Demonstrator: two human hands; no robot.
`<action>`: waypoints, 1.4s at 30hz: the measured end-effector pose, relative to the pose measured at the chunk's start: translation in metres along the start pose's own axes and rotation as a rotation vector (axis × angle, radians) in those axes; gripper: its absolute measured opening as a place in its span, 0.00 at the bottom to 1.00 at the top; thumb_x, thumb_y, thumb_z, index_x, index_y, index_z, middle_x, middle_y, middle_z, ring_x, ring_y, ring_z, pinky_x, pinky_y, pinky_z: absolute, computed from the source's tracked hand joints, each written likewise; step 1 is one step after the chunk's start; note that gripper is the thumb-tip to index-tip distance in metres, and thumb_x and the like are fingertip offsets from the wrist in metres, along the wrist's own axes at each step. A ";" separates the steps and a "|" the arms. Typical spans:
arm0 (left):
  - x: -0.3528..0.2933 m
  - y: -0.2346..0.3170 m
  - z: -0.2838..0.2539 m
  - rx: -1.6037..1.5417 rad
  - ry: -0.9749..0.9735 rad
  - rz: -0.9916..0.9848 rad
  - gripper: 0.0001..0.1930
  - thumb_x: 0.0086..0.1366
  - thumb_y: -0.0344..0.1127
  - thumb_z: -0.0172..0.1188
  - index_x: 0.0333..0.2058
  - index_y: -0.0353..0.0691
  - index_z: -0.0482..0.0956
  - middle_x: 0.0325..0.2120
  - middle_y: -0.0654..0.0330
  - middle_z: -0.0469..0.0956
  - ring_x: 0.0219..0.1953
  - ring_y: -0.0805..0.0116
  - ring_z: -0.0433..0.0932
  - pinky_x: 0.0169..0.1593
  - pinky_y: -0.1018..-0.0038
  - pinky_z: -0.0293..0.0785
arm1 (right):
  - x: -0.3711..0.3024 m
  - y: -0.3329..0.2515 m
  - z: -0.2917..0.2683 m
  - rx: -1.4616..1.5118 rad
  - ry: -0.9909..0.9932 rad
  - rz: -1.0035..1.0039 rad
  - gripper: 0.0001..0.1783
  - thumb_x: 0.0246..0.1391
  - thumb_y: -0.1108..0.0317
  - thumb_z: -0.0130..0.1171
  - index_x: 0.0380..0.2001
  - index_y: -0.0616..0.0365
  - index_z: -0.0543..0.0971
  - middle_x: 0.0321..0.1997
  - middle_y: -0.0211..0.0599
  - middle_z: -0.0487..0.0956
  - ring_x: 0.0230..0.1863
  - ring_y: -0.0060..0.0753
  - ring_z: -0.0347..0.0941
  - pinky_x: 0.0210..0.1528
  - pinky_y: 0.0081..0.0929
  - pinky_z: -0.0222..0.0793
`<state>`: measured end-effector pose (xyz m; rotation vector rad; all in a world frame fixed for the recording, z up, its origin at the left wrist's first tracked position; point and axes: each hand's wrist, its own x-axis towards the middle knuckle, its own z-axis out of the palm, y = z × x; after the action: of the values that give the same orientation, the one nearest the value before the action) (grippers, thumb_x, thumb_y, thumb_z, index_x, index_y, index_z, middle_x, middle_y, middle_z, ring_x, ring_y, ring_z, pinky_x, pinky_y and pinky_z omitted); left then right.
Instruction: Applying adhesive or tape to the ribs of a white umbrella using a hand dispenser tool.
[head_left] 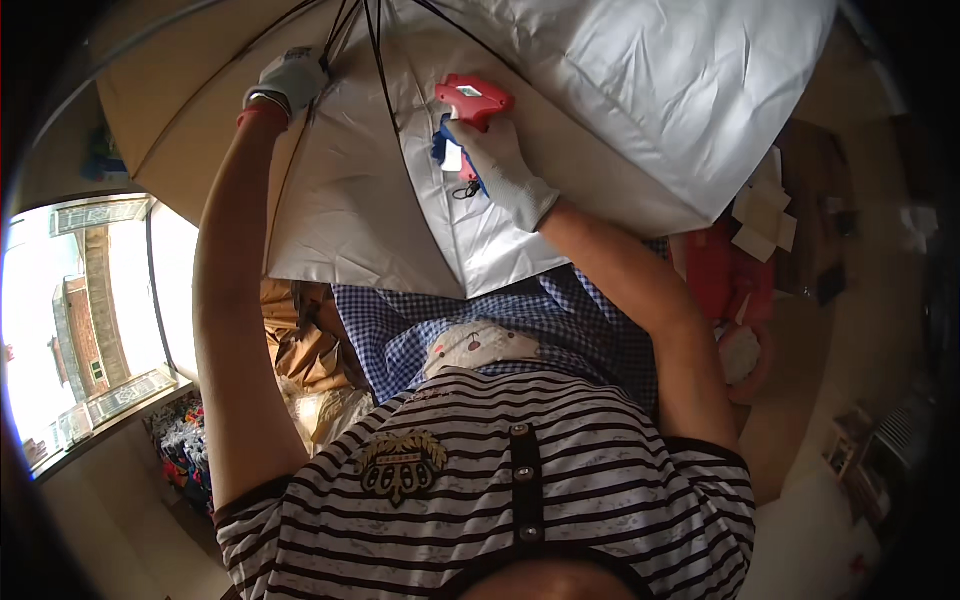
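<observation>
A large open umbrella (340,215) with silver-coated inner cloth spreads across the top of the view, its thin dark ribs (383,75) running together toward the upper edge. My left hand (290,78), in a white-grey work glove, is closed round a rib at the upper left. In my gloved right hand (505,165) is a red tagging gun (477,97) with a blue trigger, held in front of the silver cloth. A small black loop (466,190) hangs by its handle. My right fingers wrap the grip and are partly hidden.
A blue checked apron (380,335) covers my lap below the umbrella's edge. Crumpled brown paper (305,345) lies to the left, near a bright window (85,320) and a heap of colourful items (183,450). Pale cards (765,220) and a red object (710,265) are on the right.
</observation>
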<state>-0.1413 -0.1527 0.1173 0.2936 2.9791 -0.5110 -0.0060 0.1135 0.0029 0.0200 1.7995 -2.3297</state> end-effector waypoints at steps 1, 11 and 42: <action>-0.009 0.003 0.002 0.106 0.208 -0.050 0.21 0.59 0.51 0.60 0.43 0.42 0.78 0.31 0.59 0.82 0.32 0.60 0.81 0.39 0.66 0.76 | -0.001 -0.002 -0.002 0.005 0.009 0.053 0.11 0.52 0.64 0.62 0.34 0.59 0.76 0.24 0.26 0.75 0.19 0.18 0.69 0.21 0.22 0.67; -0.035 0.125 0.050 -0.598 0.152 -0.232 0.18 0.59 0.48 0.59 0.42 0.43 0.78 0.31 0.55 0.81 0.32 0.58 0.81 0.35 0.65 0.76 | 0.000 0.013 -0.011 0.086 0.083 0.126 0.13 0.49 0.61 0.61 0.26 0.60 0.75 0.19 0.27 0.71 0.19 0.21 0.67 0.20 0.25 0.66; 0.010 0.144 0.073 -1.219 0.040 -0.170 0.11 0.65 0.34 0.50 0.33 0.35 0.79 0.19 0.59 0.79 0.15 0.71 0.75 0.17 0.77 0.66 | -0.011 0.039 -0.013 0.002 0.135 0.205 0.12 0.46 0.64 0.60 0.25 0.63 0.76 0.20 0.31 0.74 0.21 0.25 0.69 0.23 0.30 0.64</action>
<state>-0.1158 -0.0428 0.0014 -0.0789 2.7274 1.2680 0.0101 0.1188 -0.0361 0.3528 1.7615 -2.2330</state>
